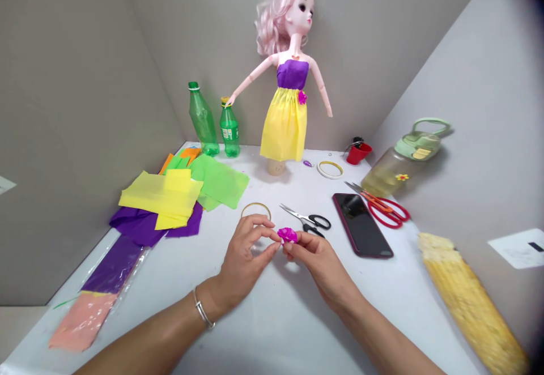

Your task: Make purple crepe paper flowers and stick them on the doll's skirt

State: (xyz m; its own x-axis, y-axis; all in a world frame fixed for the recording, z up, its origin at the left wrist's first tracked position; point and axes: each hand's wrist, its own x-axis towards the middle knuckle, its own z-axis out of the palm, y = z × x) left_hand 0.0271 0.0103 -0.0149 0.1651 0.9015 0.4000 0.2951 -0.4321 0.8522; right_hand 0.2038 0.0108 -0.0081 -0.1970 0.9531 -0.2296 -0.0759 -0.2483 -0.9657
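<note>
Near the tabletop's back edge, the doll already wears its dress, one waist flower in place. Above mid-tabletop, the right hand pinches a loose magenta blossom, the left hand's thumb and forefinger pressed together at its edge; it looks nearly shaped, perhaps unfinished.

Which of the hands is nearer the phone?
Right. The right hand is left of the phone, holding the magenta piece; the left hand is farther left, at that piece's other side.
</note>
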